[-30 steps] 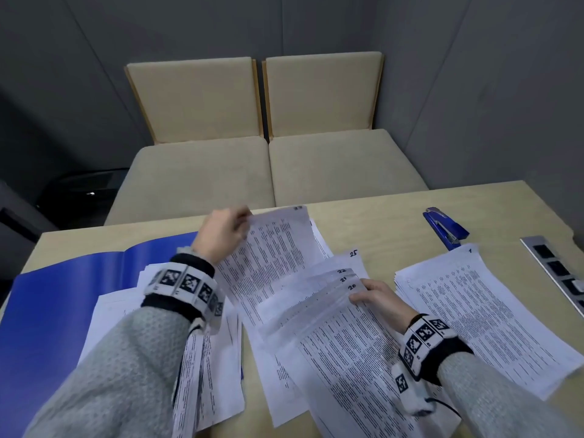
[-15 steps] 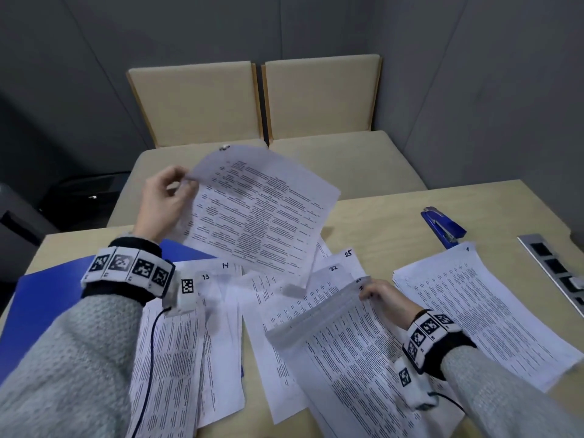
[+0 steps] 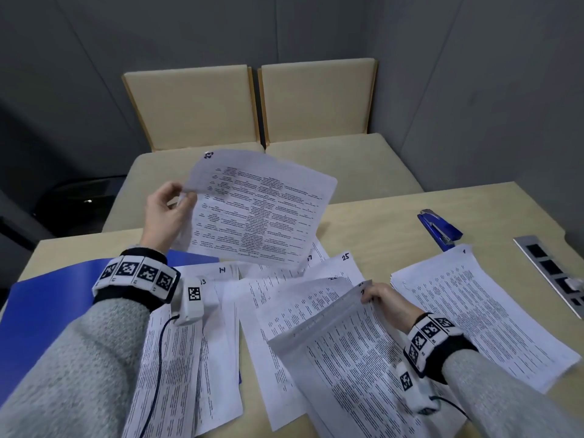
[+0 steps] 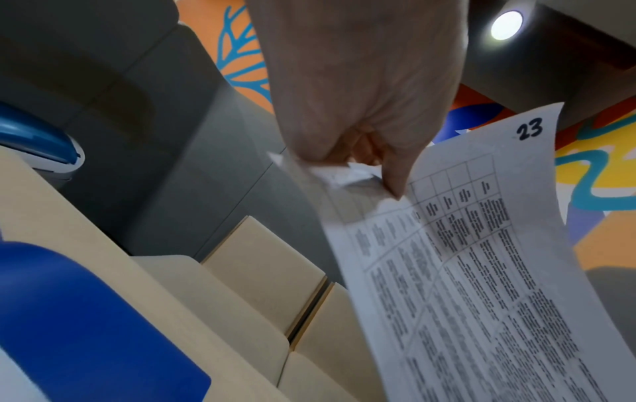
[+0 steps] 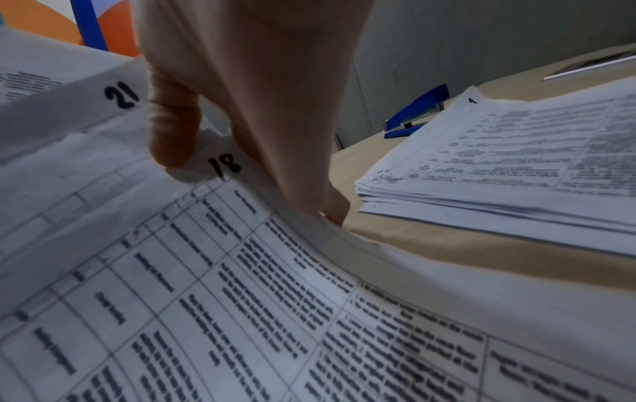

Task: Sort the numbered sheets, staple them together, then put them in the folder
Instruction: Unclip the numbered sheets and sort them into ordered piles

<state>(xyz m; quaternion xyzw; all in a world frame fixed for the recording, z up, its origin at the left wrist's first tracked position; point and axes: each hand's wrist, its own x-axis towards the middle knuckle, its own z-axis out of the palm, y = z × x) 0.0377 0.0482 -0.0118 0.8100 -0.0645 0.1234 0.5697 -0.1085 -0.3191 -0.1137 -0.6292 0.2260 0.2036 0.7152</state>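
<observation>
While the pale wooden worktop carries an open blue card folder at its left, a neat white stack topped by sheet 1 lies right, a blue stapler behind it. The left hand pinches printed sheet 23 aloft. The right hand, grip clamped, lifts the corner of sheet 18.

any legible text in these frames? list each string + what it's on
"23": corner of the sheet held up by the left hand.
"18": corner of the sheets lifted by the right hand.
"21": sheet behind it.
"1": top of the right stack.
"25", "17", "14", "13": corners of sheets spread on the table.
Printed table text on all sheets: too blurred to read.
</observation>
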